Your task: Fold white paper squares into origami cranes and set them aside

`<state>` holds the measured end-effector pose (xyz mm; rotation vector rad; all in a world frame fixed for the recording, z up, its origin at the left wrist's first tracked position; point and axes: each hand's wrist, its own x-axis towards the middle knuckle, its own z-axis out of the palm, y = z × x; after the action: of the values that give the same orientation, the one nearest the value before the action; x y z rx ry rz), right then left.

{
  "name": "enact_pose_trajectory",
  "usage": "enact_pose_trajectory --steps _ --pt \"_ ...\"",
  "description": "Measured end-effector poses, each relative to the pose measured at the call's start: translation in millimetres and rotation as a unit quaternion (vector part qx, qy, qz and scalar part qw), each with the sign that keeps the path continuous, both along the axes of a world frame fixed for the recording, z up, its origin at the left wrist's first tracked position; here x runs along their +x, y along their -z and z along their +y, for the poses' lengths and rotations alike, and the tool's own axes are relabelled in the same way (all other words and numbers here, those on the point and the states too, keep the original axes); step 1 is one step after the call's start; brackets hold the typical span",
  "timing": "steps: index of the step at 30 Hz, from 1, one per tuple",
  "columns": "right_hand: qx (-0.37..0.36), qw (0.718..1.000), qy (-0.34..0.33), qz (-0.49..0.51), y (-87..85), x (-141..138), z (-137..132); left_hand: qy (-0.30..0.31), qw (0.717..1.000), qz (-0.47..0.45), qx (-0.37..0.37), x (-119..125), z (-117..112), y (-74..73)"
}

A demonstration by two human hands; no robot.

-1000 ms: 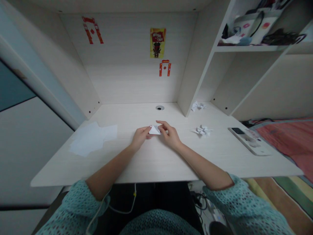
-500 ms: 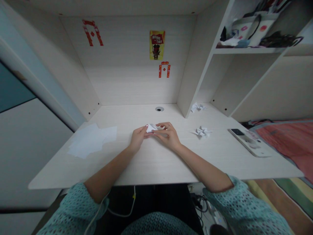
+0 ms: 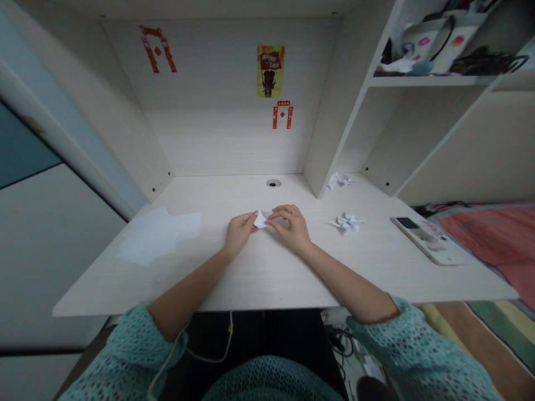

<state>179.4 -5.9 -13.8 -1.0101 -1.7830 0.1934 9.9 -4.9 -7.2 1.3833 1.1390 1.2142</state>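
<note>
The left hand point(image 3: 239, 234) and right hand point(image 3: 290, 227) are pinching a small folded white paper point(image 3: 262, 219), their fingers point(image 3: 279, 214) clamped on its edges, steadying it at 12 o'clock on the bench point(image 3: 267, 284).

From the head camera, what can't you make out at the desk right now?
Head view, all of it:
The folded white paper: the left hand and right hand hide most of it, so its folds can't be seen.
The two crumpled-looking folded paper figures: too small to tell their form.
The poster: its text is too small to read.
The bags on the upper shelf: cut off by the top edge.
</note>
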Motion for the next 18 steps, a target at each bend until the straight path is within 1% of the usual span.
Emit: enact_pose_trajectory --steps 6,9,12,14,16,18 --pt "-0.029 0.999 0.021 -0.020 0.6 0.6 1.4 0.024 0.999 0.018 0.029 3.4 -3.6 1.4" --pt "-0.058 0.998 0.008 -0.012 1.5 -0.5 2.3 0.019 0.997 0.046 0.054 2.0 -4.0 3.5" --pt "-0.118 0.992 -0.026 0.029 4.3 -2.5 3.5 -0.002 0.993 0.075 0.086 -0.9 -3.6 4.2" --pt "-0.162 0.983 -0.053 0.071 6.3 -4.1 4.2 -0.013 0.992 0.082 0.095 -2.4 -3.1 3.4" --pt "-0.196 0.972 -0.074 0.108 7.8 -5.6 4.8 -0.021 0.992 0.078 0.095 -2.8 -2.3 2.3" --pt "-0.220 0.962 -0.088 0.137 8.4 -6.6 5.5 -0.017 0.995 0.057 0.075 -2.2 -0.9 1.8"
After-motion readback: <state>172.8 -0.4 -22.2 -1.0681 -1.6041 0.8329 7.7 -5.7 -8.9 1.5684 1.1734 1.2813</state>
